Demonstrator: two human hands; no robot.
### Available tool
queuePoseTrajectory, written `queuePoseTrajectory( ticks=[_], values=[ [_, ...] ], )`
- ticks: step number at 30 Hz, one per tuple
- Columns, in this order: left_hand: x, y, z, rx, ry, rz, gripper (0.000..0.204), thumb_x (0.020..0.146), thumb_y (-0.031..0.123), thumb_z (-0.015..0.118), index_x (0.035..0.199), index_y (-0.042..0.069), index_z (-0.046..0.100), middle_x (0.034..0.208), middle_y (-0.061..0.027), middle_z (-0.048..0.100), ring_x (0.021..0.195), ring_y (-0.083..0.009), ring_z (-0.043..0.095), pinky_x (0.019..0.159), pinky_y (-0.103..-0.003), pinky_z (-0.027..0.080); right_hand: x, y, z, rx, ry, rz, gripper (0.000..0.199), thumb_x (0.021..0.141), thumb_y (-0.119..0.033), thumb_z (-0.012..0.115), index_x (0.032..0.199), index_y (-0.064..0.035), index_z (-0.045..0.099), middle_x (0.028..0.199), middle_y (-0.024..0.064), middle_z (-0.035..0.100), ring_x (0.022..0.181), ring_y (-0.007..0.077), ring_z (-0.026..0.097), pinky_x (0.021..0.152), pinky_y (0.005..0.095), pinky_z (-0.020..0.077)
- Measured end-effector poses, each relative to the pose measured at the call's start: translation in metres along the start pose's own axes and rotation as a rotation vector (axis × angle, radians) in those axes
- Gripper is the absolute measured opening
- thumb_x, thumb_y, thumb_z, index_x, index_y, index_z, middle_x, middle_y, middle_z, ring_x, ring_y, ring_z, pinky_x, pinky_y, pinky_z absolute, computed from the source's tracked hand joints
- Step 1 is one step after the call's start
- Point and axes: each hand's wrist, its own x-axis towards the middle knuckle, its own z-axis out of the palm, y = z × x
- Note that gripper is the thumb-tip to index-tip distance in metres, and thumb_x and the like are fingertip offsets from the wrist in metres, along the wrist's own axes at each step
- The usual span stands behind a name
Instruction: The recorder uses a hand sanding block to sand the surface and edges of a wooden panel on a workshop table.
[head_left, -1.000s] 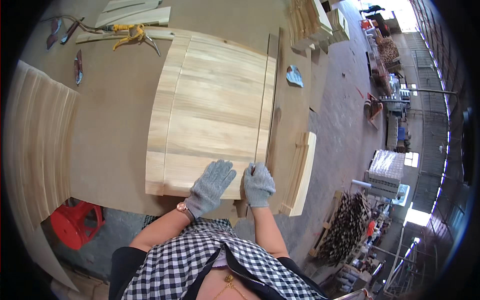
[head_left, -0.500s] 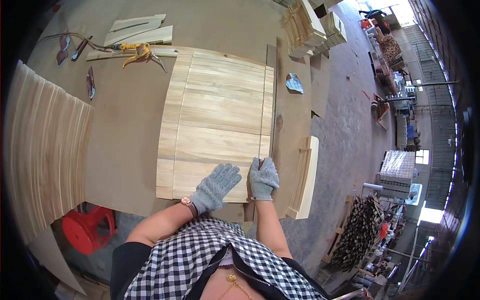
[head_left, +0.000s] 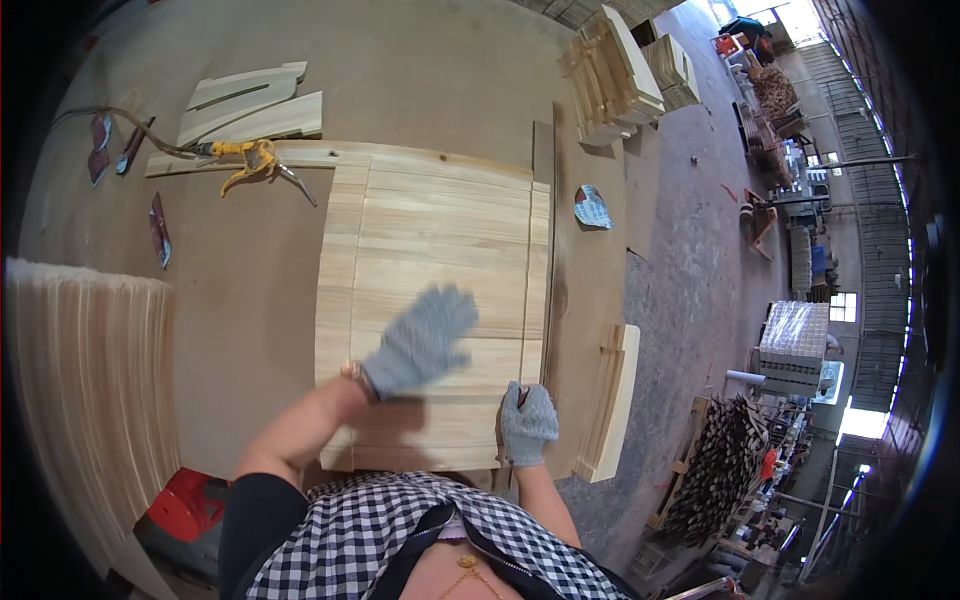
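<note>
A pale slatted wooden panel [head_left: 440, 230] lies flat on the brown worktable before me, with a grooved strip along each side. My left hand [head_left: 420, 342], in a grey knit glove and slightly blurred, is over the lower middle of the panel with its fingers stretched out; its shadow falls on the slats. At the panel's near right corner, my right hand [head_left: 531, 428], gloved alike, is closed around a small reddish-brown piece of sandpaper [head_left: 522, 397], of which only a bit shows. That hand is against the right side strip.
A yellow air blow gun [head_left: 250, 160] with a hose lies at the far left beside loose wooden pieces [head_left: 250, 105]. Sandpaper scraps [head_left: 592, 207] lie about. Stacked boards [head_left: 90, 390] stand at left, wooden parts [head_left: 612, 80] at far right, a red stool [head_left: 187, 505] below.
My left hand has lifted off the near part of the panel and moved farther over it. My right hand stays near the right strip, closed, slightly nearer me. The whole view has shifted.
</note>
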Motion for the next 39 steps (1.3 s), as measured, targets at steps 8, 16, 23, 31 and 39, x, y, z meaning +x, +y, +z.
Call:
queuePoseTrajectory(
  ticks=[8,16,23,31,39],
  values=[
    [0.136,-0.127,-0.013,0.28,0.204,-0.42,0.057,0.087,0.044,0.048,0.127,0.004,0.045,0.128,-0.0193,0.046,0.122,-0.0339,0.04,0.107,-0.043,0.024,0.009,-0.014,-0.008,0.026,0.034,-0.027,0.024,0.077,-0.016,0.067,0.062,-0.0105,0.05,0.056,0.0083,0.048,0.048,0.0268,0.049,0.045,0.038,0.0391],
    [0.142,-0.121,-0.014,0.24,-0.019,-0.496,0.057,0.089,0.05,0.039,0.122,0.006,0.049,0.118,-0.0172,0.053,0.111,-0.0304,0.048,0.104,-0.045,0.025,0.058,-0.026,-0.006,0.086,0.08,-0.022,0.02,0.077,-0.02,0.069,0.068,-0.0095,0.055,0.058,0.0074,0.051,0.05,0.0254,0.051,0.047,0.0351,0.0411],
    [0.14,-0.12,-0.014,0.227,0.147,-0.415,0.052,0.086,0.046,0.047,0.113,0.003,0.056,0.101,-0.0162,0.059,0.096,-0.0311,0.053,0.098,-0.044,0.033,0.071,-0.03,0.005,-0.012,-0.029,-0.083,0.016,0.079,-0.017,0.065,0.069,-0.009,0.056,0.06,0.0097,0.052,0.054,0.0274,0.052,0.049,0.0376,0.0424],
    [0.135,-0.126,-0.013,0.207,0.166,-0.415,0.05,0.086,0.046,0.048,0.111,0.003,0.057,0.099,-0.017,0.06,0.094,-0.032,0.054,0.096,-0.045,0.034,0.069,-0.027,-0.003,0.133,-0.118,-0.115,0.019,0.08,-0.015,0.063,0.066,-0.0089,0.051,0.059,0.0092,0.049,0.053,0.0256,0.051,0.048,0.0357,0.0419],
    [0.139,-0.122,-0.009,0.216,0.226,-0.374,0.052,0.086,0.047,0.047,0.111,0.003,0.057,0.101,-0.0168,0.06,0.096,-0.0319,0.054,0.096,-0.045,0.034,0.15,-0.052,0.035,-0.139,0.067,-0.186,0.017,0.083,-0.018,0.06,0.071,-0.0088,0.05,0.063,0.0108,0.05,0.056,0.0269,0.052,0.051,0.0371,0.0426]
  ],
)
